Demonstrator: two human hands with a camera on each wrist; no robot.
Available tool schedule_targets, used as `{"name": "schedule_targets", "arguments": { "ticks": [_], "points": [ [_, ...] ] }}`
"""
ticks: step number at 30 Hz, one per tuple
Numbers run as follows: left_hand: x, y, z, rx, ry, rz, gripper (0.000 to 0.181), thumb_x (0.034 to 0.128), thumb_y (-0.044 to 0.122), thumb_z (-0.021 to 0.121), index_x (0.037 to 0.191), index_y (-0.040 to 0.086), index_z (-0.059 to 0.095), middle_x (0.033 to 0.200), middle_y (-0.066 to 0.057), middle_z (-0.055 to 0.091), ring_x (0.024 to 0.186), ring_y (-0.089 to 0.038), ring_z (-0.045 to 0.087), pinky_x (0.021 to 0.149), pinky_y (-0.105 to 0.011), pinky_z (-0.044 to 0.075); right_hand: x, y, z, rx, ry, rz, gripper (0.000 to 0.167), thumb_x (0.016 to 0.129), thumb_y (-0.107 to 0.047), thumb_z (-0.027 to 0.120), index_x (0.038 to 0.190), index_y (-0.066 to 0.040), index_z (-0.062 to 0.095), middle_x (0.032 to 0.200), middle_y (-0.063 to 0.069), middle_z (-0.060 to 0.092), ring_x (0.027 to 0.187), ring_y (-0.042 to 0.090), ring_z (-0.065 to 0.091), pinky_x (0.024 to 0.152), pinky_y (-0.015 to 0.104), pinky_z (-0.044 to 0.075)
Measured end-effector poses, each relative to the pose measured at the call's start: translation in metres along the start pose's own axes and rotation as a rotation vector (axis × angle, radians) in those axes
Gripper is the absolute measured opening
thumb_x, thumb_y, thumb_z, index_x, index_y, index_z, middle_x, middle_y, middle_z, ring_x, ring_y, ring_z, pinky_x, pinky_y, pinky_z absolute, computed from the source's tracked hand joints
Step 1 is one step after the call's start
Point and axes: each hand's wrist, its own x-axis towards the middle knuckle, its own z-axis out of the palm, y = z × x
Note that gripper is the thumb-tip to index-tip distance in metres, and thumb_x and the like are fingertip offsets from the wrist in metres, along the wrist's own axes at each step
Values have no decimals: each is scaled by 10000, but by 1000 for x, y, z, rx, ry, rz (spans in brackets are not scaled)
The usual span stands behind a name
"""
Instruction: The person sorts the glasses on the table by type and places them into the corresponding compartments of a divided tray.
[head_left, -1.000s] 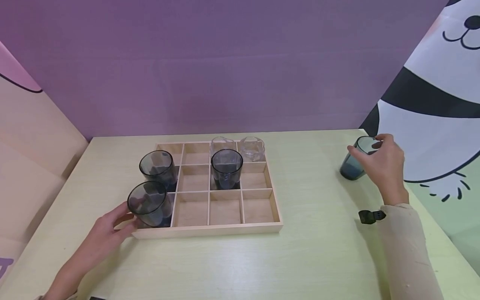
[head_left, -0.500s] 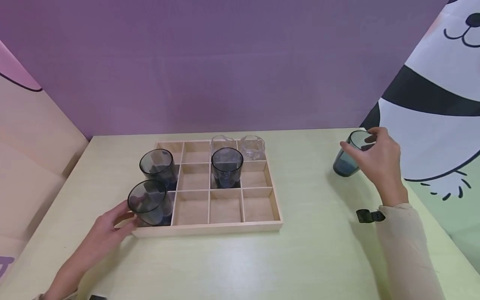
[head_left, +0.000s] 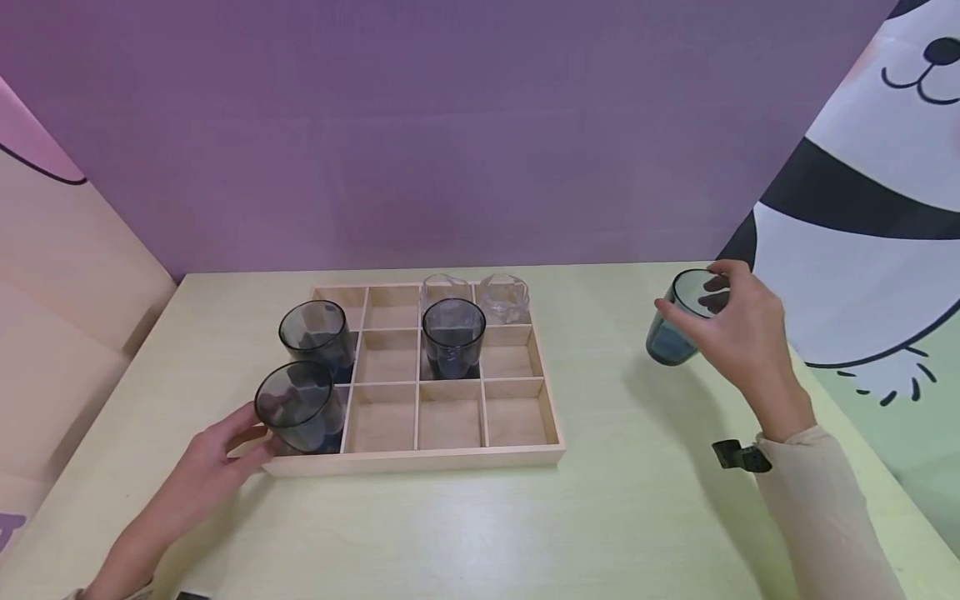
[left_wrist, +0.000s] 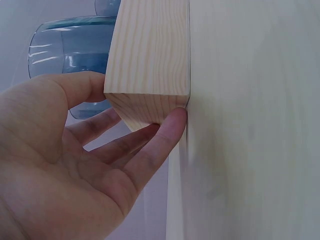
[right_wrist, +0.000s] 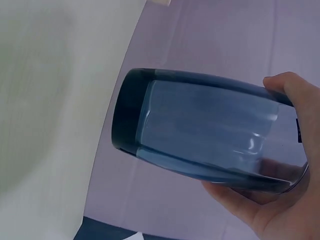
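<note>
Near the rim, my right hand [head_left: 738, 333] grips a blue-tinted drinking glass [head_left: 670, 340], thumb on one side and fingers on the other. In the right wrist view, the base of this glass [right_wrist: 131, 112] is clear of the table, and it tilts slightly. My left hand [head_left: 213, 458] holds the front left corner of a divided wooden box [head_left: 450, 460]; the left wrist view shows thumb and fingers around that corner [left_wrist: 147, 75]. Dark glasses stand in the box's front left compartment [head_left: 300, 408], middle left [head_left: 317, 337] and centre column's right neighbour [head_left: 453, 337].
Two clear glasses [head_left: 504, 298] stand in the box's back row, towards the right. The pale table [head_left: 465, 533] ends at a purple wall [head_left: 450, 150]. A panda-printed panel [head_left: 862, 275] rises along the right edge.
My right hand has carried the blue glass leftward, and its shadow now lies apart from its base. The left hand and the box have stayed put.
</note>
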Motion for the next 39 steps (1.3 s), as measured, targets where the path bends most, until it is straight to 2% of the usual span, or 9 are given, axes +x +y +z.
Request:
{"name": "schedule_targets", "arguments": {
  "ticks": [12, 20, 24, 27, 31, 33, 35, 37, 39],
  "points": [
    [0, -3, 1, -6, -6, 7, 481, 995, 267, 635, 1442, 153, 497, 1487, -215, 448, 1238, -449, 541, 807, -423, 586, -10, -15, 1, -4, -32, -50, 743, 801, -480, 794, 1298, -21, 489, 1122, 171, 631, 973, 348, 681, 766, 372, 442],
    [-1, -1, 0, -10, -1, 8, 475, 994, 256, 637, 1436, 143, 503, 1478, -213, 458, 1236, -444, 543, 800, -414, 588, -14, -21, 1, 56, -43, -62, 722, 790, -455, 819, 1301, -53, 505, 1121, 142, 646, 963, 330, 693, 724, 105, 373],
    [-1, -1, 0, -6, 4, 12, 468, 993, 259, 639, 1429, 146, 510, 1476, -212, 461, 1231, -441, 547, 800, -417, 588, -17, -25, 3, 81, -41, -75, 713, 776, -417, 843, 1303, -61, 519, 1109, 138, 662, 940, 315, 699, 736, 93, 370],
    [-1, -2, 0, -11, 0, 11, 477, 993, 265, 639, 1435, 146, 503, 1481, -215, 453, 1236, -445, 542, 803, -419, 587, -17, -29, 4, 96, -36, -90, 695, 767, -396, 854, 1289, -68, 534, 1093, 121, 670, 894, 118, 696, 741, 72, 375],
    [-1, -1, 0, -16, -3, 8, 489, 993, 264, 638, 1444, 140, 494, 1481, -217, 452, 1239, -445, 539, 806, -418, 587, -19, -33, 5, 123, -47, -102, 679, 770, -383, 856, 1284, -71, 541, 1087, 101, 675, 889, 99, 688, 732, 33, 379],
    [0, -1, 0, -15, 0, 9, 485, 994, 264, 637, 1441, 140, 497, 1478, -216, 456, 1236, -442, 544, 804, -415, 587, -21, -36, 6, 137, -56, -108, 670, 775, -372, 855, 1285, -70, 542, 1092, 100, 677, 916, 258, 704, 732, 21, 382],
    [0, -1, 0, -11, 5, 14, 472, 994, 263, 638, 1430, 140, 506, 1471, -213, 465, 1227, -438, 552, 802, -410, 588, -22, -38, 6, 153, -61, -118, 661, 773, -357, 859, 1280, -71, 546, 1089, 92, 680, 915, 281, 706, 733, 19, 392],
    [0, -1, 1, -6, 11, 19, 456, 994, 262, 638, 1416, 141, 517, 1462, -209, 476, 1219, -435, 559, 802, -403, 587, -24, -42, 7, 165, -55, -138, 647, 764, -341, 869, 1266, -78, 557, 1081, 75, 686, 899, 244, 711, 738, 27, 409],
    [0, -1, 1, -1, 14, 20, 446, 995, 267, 636, 1409, 148, 523, 1460, -203, 480, 1217, -433, 562, 798, -399, 587, -25, -45, 7, 176, -49, -160, 640, 751, -321, 880, 1256, -81, 567, 1073, 61, 687, 868, 123, 706, 742, 30, 421]
  ]
}}
